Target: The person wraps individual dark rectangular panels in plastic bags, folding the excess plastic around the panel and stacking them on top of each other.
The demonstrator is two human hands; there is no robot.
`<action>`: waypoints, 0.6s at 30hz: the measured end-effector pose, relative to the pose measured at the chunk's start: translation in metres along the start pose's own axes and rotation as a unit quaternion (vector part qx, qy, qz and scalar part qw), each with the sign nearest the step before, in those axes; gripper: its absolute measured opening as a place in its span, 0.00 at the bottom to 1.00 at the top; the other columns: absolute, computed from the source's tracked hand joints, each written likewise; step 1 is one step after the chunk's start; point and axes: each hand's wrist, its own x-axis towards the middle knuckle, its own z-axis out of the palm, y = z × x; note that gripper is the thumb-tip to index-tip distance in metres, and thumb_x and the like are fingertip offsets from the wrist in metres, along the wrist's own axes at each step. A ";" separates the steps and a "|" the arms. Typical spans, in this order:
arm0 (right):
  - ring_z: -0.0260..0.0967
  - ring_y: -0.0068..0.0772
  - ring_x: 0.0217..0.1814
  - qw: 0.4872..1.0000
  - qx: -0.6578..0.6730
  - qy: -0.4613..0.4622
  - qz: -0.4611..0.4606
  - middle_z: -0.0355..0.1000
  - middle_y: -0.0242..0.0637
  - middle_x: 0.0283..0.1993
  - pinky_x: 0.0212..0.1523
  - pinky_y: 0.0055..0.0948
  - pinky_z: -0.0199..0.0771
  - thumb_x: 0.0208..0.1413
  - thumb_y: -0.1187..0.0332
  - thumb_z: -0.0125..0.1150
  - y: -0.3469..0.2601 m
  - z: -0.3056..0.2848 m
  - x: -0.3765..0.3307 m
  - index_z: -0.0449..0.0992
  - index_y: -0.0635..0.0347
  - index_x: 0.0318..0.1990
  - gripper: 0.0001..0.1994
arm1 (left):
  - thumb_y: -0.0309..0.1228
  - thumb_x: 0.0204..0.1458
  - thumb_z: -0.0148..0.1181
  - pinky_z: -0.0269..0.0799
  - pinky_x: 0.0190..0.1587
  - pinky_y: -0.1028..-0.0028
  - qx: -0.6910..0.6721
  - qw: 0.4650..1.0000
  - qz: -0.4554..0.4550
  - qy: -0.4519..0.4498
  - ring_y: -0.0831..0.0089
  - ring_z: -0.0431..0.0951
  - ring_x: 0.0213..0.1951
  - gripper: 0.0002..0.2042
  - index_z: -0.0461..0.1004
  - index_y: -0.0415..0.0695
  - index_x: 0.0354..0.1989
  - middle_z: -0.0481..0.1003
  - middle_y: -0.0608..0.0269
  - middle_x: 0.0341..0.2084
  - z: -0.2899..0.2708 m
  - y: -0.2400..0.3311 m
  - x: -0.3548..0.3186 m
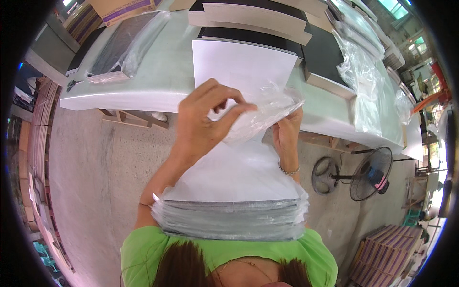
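My left hand is raised at the middle, its thumb and forefinger pinched together at the edge of a crumpled clear plastic bag. Behind the bag's bunched end, my right hand grips the film; its fingers are partly hidden. The bag seems to reach down over a white board lying towards me. Against my body rests a stack of plastic-wrapped boards, with dark and grey edges showing. Just beyond my hands, a white-faced board lies at the table's front edge.
Thick stacks of black-topped boards stand on the pale-covered table. Wrapped boards and scissors are at left. Loose clear film hangs over the right front edge. A pedestal fan stands on the floor at right.
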 end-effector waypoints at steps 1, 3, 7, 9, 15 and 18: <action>0.69 0.31 0.48 1.000 -0.006 0.006 0.000 0.66 0.41 0.49 0.46 0.27 0.76 0.47 0.84 0.54 0.002 -0.002 0.000 0.56 0.63 0.55 0.26 | 0.25 0.38 0.66 0.64 0.25 0.77 -0.002 1.000 0.012 -0.007 0.74 0.69 0.25 0.14 0.74 0.46 0.35 0.70 0.66 0.28 0.004 -0.001 0.000; 0.69 0.31 0.48 1.000 -0.016 0.017 -0.013 0.66 0.41 0.49 0.46 0.27 0.76 0.47 0.85 0.53 0.000 -0.001 0.000 0.57 0.64 0.54 0.25 | 0.26 0.36 0.66 0.65 0.29 0.74 0.020 0.999 0.024 -0.033 0.71 0.71 0.29 0.15 0.74 0.47 0.36 0.70 0.66 0.31 0.008 0.002 0.001; 0.69 0.31 0.48 0.998 -0.030 0.027 -0.040 0.66 0.41 0.48 0.45 0.27 0.76 0.46 0.85 0.54 -0.002 0.003 0.002 0.59 0.64 0.52 0.24 | 0.33 0.37 0.65 0.58 0.43 0.68 0.144 0.983 0.109 -0.024 0.72 0.67 0.41 0.17 0.73 0.54 0.40 0.67 0.69 0.39 0.013 0.002 -0.001; 0.68 0.30 0.48 0.999 -0.026 0.020 -0.040 0.66 0.39 0.48 0.46 0.26 0.75 0.45 0.85 0.54 -0.004 0.003 0.005 0.60 0.63 0.51 0.23 | 0.35 0.37 0.64 0.55 0.46 0.67 0.212 0.963 0.166 0.004 0.73 0.65 0.43 0.18 0.73 0.56 0.41 0.66 0.70 0.41 0.017 0.001 -0.001; 0.68 0.26 0.47 0.999 -0.018 0.027 -0.023 0.67 0.36 0.45 0.46 0.25 0.72 0.44 0.85 0.54 -0.008 0.011 0.011 0.63 0.64 0.47 0.19 | 0.36 0.38 0.64 0.52 0.47 0.65 0.239 0.961 0.136 -0.016 0.72 0.63 0.44 0.15 0.74 0.55 0.39 0.64 0.71 0.43 0.027 0.000 0.002; 0.69 0.26 0.45 0.998 -0.019 0.034 -0.044 0.68 0.37 0.44 0.45 0.24 0.73 0.45 0.84 0.55 0.000 0.002 0.016 0.65 0.65 0.46 0.18 | 0.34 0.37 0.65 0.52 0.45 0.66 0.221 0.958 0.171 -0.058 0.71 0.63 0.43 0.14 0.75 0.53 0.36 0.64 0.69 0.40 0.026 -0.007 0.005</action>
